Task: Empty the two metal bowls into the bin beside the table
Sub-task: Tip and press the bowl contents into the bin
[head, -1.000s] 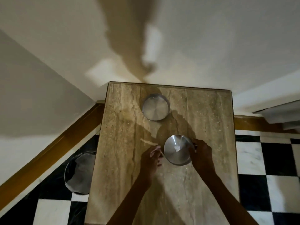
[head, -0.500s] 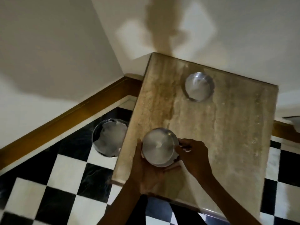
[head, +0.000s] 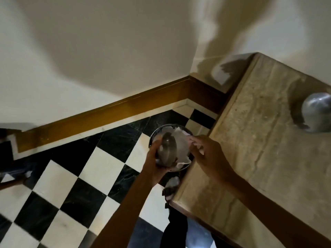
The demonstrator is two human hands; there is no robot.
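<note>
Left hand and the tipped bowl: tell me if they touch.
Touching. The head view shows the left hand wrapped around the tipped bowl, which it holds over the bin.

Bare forearms, no sleeves visible

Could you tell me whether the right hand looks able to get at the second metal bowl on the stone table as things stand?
Probably yes. The right hand is empty at the table's near edge, and the bare stone table lies open between it and the round metal bowl. It would be a long stretch across.
</note>
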